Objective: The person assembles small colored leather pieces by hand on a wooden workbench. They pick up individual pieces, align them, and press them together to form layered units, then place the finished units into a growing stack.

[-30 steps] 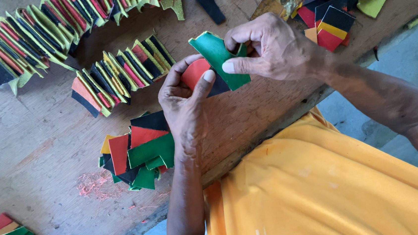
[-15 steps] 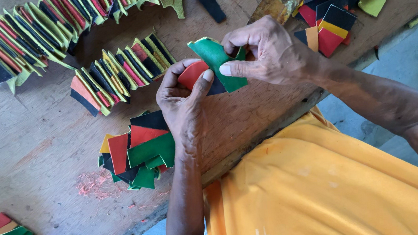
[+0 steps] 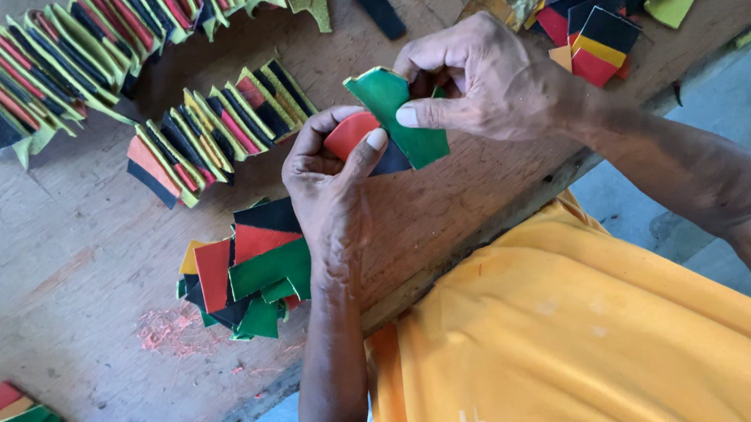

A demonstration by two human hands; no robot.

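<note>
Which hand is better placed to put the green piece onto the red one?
Probably the right hand: it already pinches the green piece and touches it against the red piece, which the left hand grips.

A green piece [image 3: 399, 115] of stiff sheet, cut with one curved edge, stands tilted above the table, its narrow end toward 11 o'clock and its wide end toward 5 o'clock. A red piece [image 3: 347, 135] with a rounded edge lies just at its 9 o'clock side, touching it. A black piece [image 3: 391, 160] shows beneath both, at 6 o'clock.
</note>
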